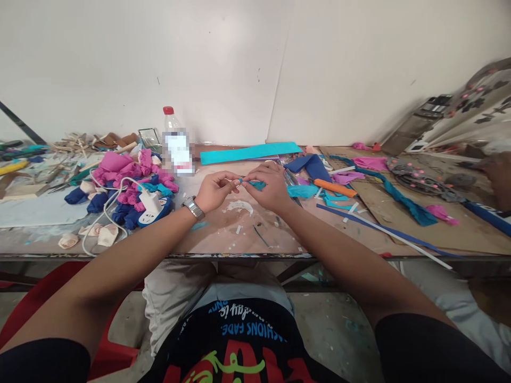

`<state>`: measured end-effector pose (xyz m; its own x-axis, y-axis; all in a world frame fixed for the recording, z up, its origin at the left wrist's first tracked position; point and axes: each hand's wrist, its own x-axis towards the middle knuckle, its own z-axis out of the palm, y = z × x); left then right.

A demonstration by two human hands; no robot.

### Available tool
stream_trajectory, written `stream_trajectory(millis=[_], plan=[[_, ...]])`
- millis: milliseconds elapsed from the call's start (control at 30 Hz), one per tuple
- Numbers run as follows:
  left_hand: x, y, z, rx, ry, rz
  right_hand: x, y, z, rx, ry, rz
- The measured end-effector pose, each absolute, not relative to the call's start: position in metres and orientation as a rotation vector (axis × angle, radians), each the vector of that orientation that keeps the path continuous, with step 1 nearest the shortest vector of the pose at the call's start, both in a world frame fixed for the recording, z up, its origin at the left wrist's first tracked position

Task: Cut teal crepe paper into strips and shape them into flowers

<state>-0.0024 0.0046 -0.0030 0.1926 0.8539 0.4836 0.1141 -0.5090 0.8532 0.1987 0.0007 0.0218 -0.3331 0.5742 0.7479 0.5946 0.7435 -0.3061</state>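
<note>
Over the middle of the table, my left hand (215,191) and my right hand (269,187) meet, fingertips pinched together. Between them is a small piece of teal crepe paper (258,185), partly hidden by the fingers. Its exact shape is too small to make out. Behind the hands lies a long flat turquoise paper strip (247,153). Right of my right hand are a folded dark blue paper strip (313,167), loose turquoise paper pieces (302,191) and an orange-handled cutter (334,187). On my left wrist is a metal watch (194,208).
At the left, pink and blue crumpled paper flowers (123,173) surround a white charger (149,203) and its cable. A red-capped bottle (169,118) stands behind a phone (178,153). Cardboard (383,213) covers the right side, where another person's hand (499,178) shows.
</note>
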Motion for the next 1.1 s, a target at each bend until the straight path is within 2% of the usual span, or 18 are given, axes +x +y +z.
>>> stream_trajectory(millis=[1100], plan=[[-0.0001,-0.0005,-0.0003,1.801,0.901,1.298,0.1996,0.005,0.0185,-0.897,-1.998,0.039]])
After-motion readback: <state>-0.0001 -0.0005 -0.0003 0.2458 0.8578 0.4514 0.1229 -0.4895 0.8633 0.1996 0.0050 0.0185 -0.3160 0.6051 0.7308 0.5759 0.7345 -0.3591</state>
